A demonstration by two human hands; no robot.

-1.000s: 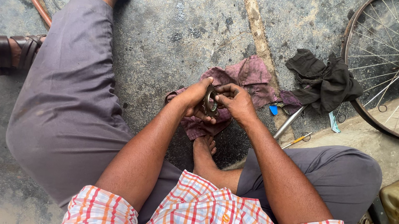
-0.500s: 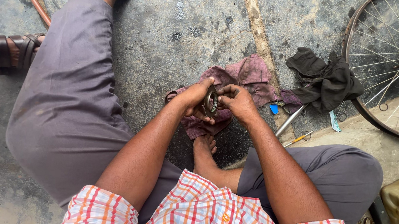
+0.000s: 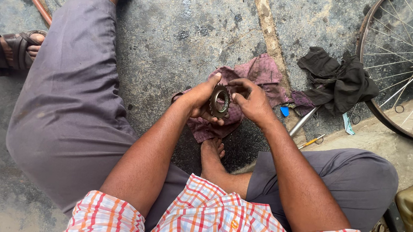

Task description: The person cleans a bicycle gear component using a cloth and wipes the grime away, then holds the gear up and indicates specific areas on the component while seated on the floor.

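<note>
Both hands are gripping the toothed sprocket [image 3: 219,101] between them: left hand [image 3: 199,100] cupping its rim, right hand [image 3: 251,101] pinching the other side. A purple rag [image 3: 261,73] is lying just beneath them on the floor.

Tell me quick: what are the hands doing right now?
Left hand and right hand both gripping a toothed metal sprocket. Purple rag on the concrete beneath. Nothing blocking.
</note>
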